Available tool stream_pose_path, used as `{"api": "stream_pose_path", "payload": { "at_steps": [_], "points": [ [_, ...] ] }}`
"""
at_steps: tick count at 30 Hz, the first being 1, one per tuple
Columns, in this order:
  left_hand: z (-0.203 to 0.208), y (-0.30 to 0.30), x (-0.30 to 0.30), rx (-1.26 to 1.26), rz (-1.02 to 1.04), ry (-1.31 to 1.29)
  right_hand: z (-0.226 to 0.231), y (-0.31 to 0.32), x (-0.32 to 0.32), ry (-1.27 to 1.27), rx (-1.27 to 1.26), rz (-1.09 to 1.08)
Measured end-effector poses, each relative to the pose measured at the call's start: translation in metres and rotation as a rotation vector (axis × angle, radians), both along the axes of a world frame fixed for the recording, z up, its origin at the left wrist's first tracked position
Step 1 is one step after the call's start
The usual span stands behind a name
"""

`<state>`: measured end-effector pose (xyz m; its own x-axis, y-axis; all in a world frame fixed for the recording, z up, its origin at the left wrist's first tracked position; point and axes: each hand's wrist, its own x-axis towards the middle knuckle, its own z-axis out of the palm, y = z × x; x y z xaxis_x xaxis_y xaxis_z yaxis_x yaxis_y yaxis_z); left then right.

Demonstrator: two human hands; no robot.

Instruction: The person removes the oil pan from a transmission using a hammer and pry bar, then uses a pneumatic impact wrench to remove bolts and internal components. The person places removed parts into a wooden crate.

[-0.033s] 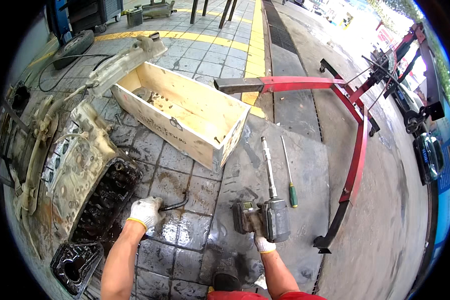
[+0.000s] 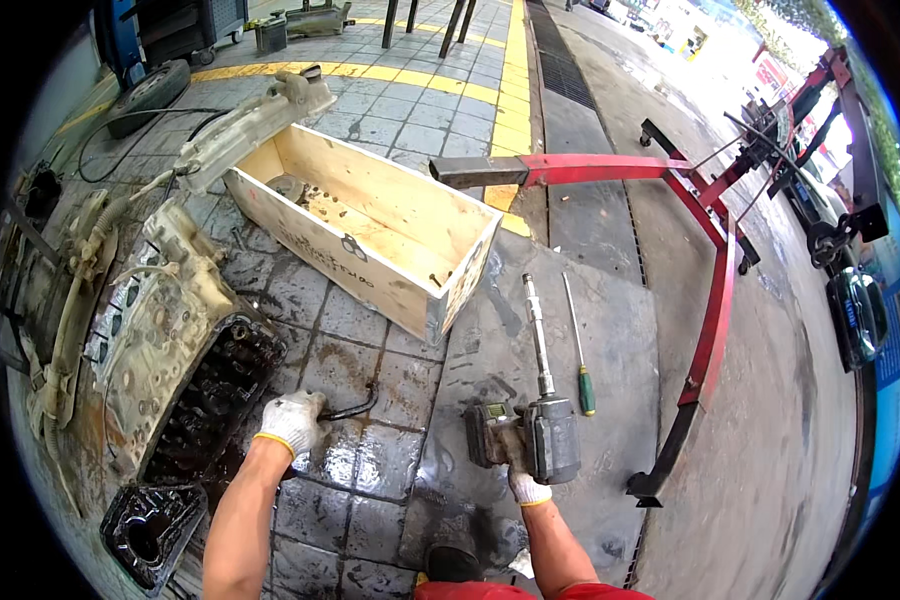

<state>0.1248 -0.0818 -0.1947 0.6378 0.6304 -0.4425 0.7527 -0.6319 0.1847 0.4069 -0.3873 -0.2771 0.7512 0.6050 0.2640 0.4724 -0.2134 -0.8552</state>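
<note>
My left hand [image 2: 292,424], in a white knit glove, is closed around one end of a dark, bent metal pipe [image 2: 355,409], its free end turned up over the tiles. Just left of it an engine block [image 2: 210,400] lies on its side, its open, oily black interior facing me. With my right hand [image 2: 526,488], also gloved, I grip the handle of a cordless impact wrench [image 2: 553,440]; the tool's body hides most of the fingers. A long silver extension [image 2: 537,330] points away from me out of its nose. Beside it lies a green-handled screwdriver [image 2: 585,390] on a dark mat [image 2: 610,350].
Beyond my hands stands a wooden box [image 2: 320,255] with several small bolts inside and a dirty grey cover [image 2: 240,140] on its far-left end. On the right are the red legs of an engine hoist [image 2: 715,325]. A black oily part [image 2: 150,530] lies near left, a tyre [image 2: 148,98] far left.
</note>
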Motion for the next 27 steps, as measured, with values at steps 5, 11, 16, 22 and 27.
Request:
{"api": "stream_pose_path", "payload": {
  "at_steps": [5,11,16,22,27],
  "points": [
    [0.003,0.001,-0.03,0.099,0.141,-0.2,-0.017,0.009,0.001,0.093,-0.054,0.007],
    [0.021,-0.055,-0.13,-0.001,0.313,-0.169,0.035,0.034,-0.034,0.245,0.11,-0.008],
    [0.02,-0.094,-0.196,-0.126,0.562,-0.117,0.049,0.036,-0.043,0.347,0.18,0.004],
    [0.006,-0.084,-0.181,-0.044,0.528,-0.217,0.051,0.037,-0.043,0.355,0.204,0.032],
    [-0.025,-0.039,-0.14,0.11,0.375,-0.196,0.045,0.035,-0.034,0.344,0.184,0.036]
  ]
}}
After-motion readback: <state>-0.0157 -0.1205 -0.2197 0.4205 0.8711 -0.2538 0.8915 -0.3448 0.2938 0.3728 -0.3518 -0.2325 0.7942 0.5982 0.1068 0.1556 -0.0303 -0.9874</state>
